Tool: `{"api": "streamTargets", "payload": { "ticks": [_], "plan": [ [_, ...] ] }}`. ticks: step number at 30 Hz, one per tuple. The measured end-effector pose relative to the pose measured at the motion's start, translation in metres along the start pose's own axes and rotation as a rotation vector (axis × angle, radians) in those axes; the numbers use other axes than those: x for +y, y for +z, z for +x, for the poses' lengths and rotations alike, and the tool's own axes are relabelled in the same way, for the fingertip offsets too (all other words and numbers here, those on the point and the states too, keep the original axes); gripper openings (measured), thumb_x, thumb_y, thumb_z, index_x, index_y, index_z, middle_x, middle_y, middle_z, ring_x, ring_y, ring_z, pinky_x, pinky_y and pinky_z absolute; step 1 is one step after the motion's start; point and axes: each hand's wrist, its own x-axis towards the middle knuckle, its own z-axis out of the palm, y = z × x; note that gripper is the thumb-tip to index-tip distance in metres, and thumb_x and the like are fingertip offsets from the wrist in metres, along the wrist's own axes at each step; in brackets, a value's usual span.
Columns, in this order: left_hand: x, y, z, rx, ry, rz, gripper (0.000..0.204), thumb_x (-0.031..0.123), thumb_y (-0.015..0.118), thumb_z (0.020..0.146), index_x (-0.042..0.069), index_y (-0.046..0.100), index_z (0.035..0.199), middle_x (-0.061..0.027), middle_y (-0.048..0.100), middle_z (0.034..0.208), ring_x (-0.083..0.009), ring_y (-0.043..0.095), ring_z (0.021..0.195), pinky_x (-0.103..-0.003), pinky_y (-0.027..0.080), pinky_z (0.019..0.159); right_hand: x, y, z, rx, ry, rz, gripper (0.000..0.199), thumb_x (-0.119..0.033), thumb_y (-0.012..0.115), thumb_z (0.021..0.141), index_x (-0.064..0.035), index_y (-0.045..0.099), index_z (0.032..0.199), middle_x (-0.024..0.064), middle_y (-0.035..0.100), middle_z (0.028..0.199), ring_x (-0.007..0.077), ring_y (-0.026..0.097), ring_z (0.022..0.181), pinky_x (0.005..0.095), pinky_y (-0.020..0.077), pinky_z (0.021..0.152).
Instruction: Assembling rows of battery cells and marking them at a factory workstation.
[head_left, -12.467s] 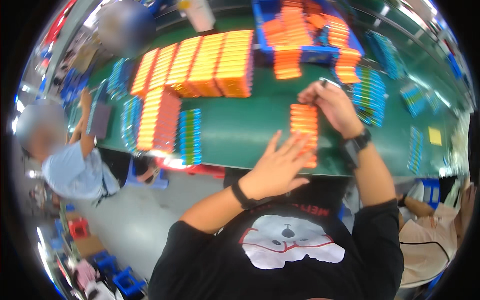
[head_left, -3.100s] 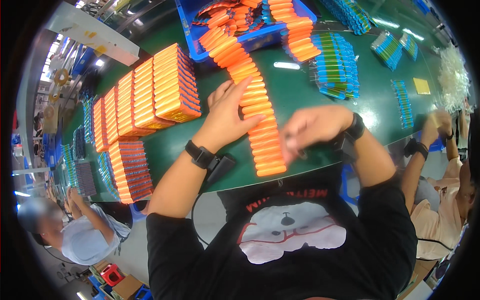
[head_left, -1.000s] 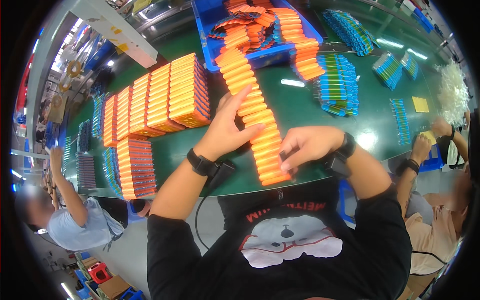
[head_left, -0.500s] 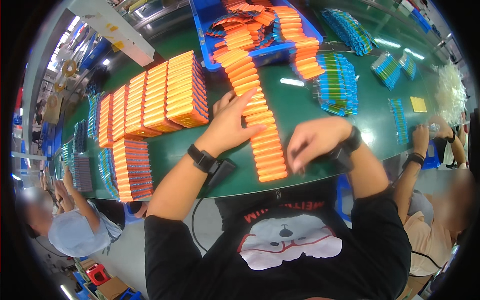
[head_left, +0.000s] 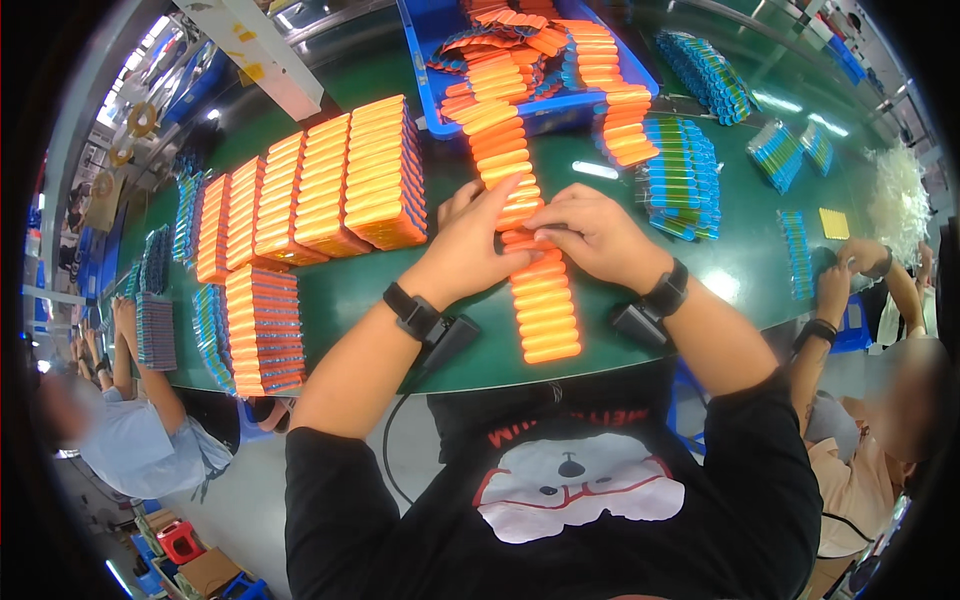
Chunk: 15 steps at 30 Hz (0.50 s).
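Observation:
A chain of orange, tube-like packets (head_left: 548, 318), joined side by side, runs from a blue bin (head_left: 428, 95) over its front edge and down the green table toward me. My left hand (head_left: 460, 245) grips the chain from its left side, thumb and forefinger spanning a few packets. My right hand (head_left: 605, 235) comes from the right, its thumb and fingers pinched on the chain beside the left fingertips. Between the two hands the packets bunch slightly, and the fingers partly hide them. Below the hands the loose end lies flat.
Upright stacks of folded orange packets (head_left: 385, 175) stand at left, with another stack (head_left: 265, 330) nearer. Blue-green packet bundles (head_left: 680, 180) lie at right. A second orange strip (head_left: 628, 130) hangs over the bin's edge. Other people sit at both sides; one's hands (head_left: 845, 270) are at right.
My right hand has moved left and up from beside the chain and now pinches it next to my left hand. The chain is bunched there.

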Motion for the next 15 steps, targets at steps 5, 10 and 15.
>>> {"api": "streamTargets", "payload": {
  "ticks": [5,10,15],
  "plan": [
    [0.0,0.003,-0.003,0.003,-0.024,0.017,0.094,0.039,0.085,0.075,0.016,0.038,0.154,-0.0346,0.045,0.142,-0.0516,0.036,0.136,-0.053,0.033,0.112,0.002,-0.014,-0.008,0.025,0.06,-0.076,0.015,-0.011,0.072,0.088,-0.0073,0.075,0.103,0.0099,0.07,0.091,0.0289,0.063,0.088,0.0397,0.0514,0.079],
    [0.0,0.001,-0.001,0.008,-0.002,0.019,0.095,0.038,0.085,0.075,0.017,0.037,0.154,-0.0355,0.043,0.142,-0.0518,0.036,0.137,-0.053,0.033,0.113,0.002,-0.016,-0.011,0.047,0.121,-0.048,0.014,-0.008,0.071,0.089,-0.0055,0.074,0.102,0.01,0.07,0.092,0.0284,0.064,0.089,0.0369,0.0517,0.078],
    [-0.005,0.003,-0.001,0.02,0.009,0.046,0.096,0.039,0.086,0.075,0.016,0.037,0.154,-0.0353,0.044,0.141,-0.0516,0.037,0.135,-0.052,0.033,0.112,0.0,0.004,-0.001,0.024,0.01,0.006,0.017,-0.01,0.07,0.09,-0.0078,0.075,0.106,0.01,0.069,0.091,0.028,0.063,0.091,0.0376,0.0519,0.079]
  ]
}}
